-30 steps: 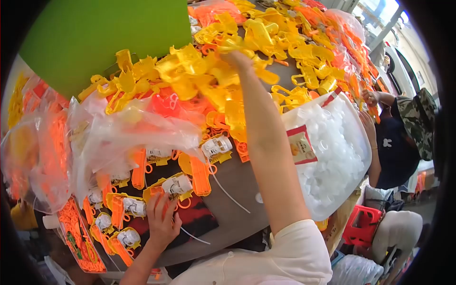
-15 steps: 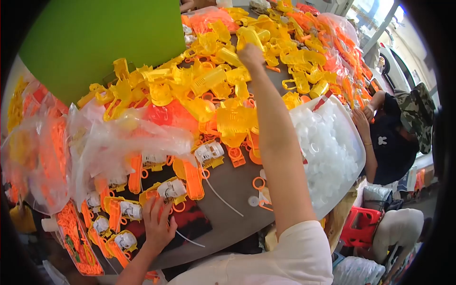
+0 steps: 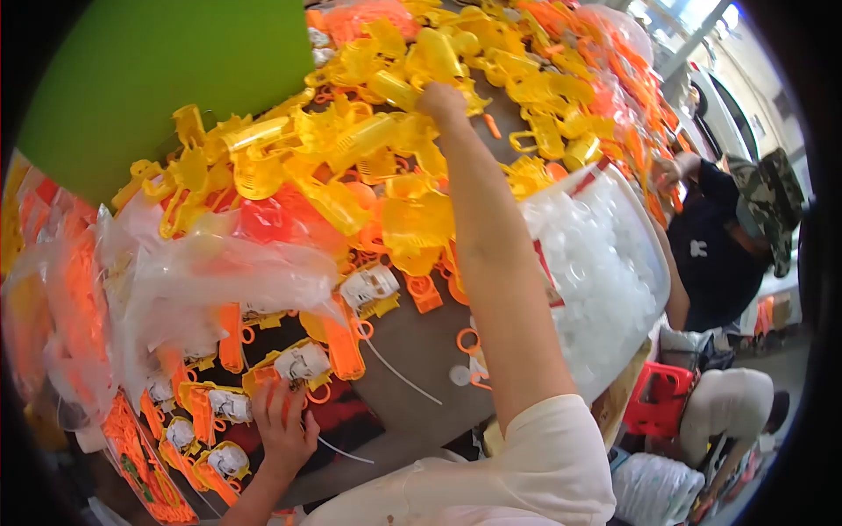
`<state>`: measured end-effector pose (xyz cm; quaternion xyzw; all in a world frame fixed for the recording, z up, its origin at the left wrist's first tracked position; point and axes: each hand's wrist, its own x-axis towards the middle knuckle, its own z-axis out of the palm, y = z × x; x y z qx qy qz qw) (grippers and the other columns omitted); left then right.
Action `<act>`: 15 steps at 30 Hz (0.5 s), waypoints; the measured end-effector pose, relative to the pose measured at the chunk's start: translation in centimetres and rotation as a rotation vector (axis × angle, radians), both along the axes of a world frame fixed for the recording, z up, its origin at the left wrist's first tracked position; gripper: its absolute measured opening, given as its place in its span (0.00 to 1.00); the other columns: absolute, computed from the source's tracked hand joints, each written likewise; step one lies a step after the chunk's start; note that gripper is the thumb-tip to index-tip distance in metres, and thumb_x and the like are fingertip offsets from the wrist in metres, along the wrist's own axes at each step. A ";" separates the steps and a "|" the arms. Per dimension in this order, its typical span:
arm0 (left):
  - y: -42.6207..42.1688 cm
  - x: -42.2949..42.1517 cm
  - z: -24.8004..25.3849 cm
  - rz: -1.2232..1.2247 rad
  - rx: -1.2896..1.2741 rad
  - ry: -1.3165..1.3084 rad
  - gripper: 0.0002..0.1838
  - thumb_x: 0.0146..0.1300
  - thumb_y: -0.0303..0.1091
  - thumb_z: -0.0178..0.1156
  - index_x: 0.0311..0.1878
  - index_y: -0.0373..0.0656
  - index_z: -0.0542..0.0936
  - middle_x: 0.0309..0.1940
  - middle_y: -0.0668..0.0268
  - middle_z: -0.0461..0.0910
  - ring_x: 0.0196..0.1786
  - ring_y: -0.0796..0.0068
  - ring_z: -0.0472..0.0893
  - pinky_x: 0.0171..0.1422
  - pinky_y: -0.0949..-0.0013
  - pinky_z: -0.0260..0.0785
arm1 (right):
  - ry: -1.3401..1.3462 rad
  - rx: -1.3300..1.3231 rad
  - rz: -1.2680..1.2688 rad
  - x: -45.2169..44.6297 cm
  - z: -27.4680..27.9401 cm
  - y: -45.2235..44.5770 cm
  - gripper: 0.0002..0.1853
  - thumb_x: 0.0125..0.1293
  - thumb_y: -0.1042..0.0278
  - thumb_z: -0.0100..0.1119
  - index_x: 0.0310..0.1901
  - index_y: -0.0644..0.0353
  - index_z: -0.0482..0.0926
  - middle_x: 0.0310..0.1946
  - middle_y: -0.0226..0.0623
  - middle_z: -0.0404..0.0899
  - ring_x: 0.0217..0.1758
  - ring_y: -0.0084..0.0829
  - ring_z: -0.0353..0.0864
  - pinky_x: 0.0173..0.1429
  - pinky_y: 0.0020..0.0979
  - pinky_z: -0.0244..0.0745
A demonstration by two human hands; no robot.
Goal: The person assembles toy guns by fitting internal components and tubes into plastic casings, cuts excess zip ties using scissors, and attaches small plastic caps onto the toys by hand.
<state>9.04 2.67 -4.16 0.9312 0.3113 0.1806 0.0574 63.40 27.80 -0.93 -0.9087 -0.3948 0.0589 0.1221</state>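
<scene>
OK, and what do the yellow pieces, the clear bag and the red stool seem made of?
Yellow pieces: molded plastic, glossy, with bright highlights on thin curved walls. Clear bag: likely soft plastic film, cloudy; it creases and lets orange show through. Red stool: probably hard plastic, one solid color with cut-out openings; its finish is unclear.

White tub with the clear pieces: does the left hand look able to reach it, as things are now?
Probably not easily: the outstretched right arm lies between the left hand and the tub, so it would likely need to move first.
</scene>
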 end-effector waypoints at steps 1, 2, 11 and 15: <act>-0.1 0.0 0.0 -0.004 -0.002 -0.006 0.28 0.55 0.27 0.62 0.62 0.38 0.75 0.68 0.49 0.66 0.72 0.39 0.62 0.73 0.40 0.59 | -0.022 0.004 0.018 -0.1 -0.1 0.4 0.22 0.63 0.55 0.55 0.55 0.55 0.84 0.58 0.43 0.82 0.62 0.43 0.82 0.62 0.46 0.77; 0.0 0.0 -0.1 -0.006 0.001 -0.013 0.28 0.55 0.27 0.62 0.62 0.38 0.74 0.68 0.49 0.66 0.72 0.39 0.62 0.74 0.40 0.59 | 0.001 0.038 0.050 -0.1 -0.1 0.3 0.22 0.63 0.55 0.56 0.55 0.55 0.84 0.58 0.44 0.82 0.62 0.44 0.82 0.62 0.45 0.77; 0.0 -0.1 -0.3 -0.041 0.039 -0.065 0.30 0.57 0.24 0.61 0.66 0.38 0.71 0.70 0.49 0.64 0.75 0.42 0.60 0.76 0.43 0.55 | 0.016 0.111 0.310 -7.8 6.8 -7.1 0.19 0.57 0.58 0.62 0.49 0.55 0.86 0.52 0.46 0.85 0.56 0.46 0.85 0.59 0.45 0.79; 0.1 -0.1 -0.3 -0.061 0.086 -0.082 0.29 0.59 0.26 0.60 0.66 0.37 0.71 0.71 0.49 0.64 0.76 0.44 0.60 0.77 0.45 0.53 | -0.110 0.131 0.565 -15.4 11.3 -17.0 0.23 0.63 0.48 0.61 0.51 0.58 0.81 0.46 0.47 0.84 0.52 0.49 0.84 0.53 0.49 0.79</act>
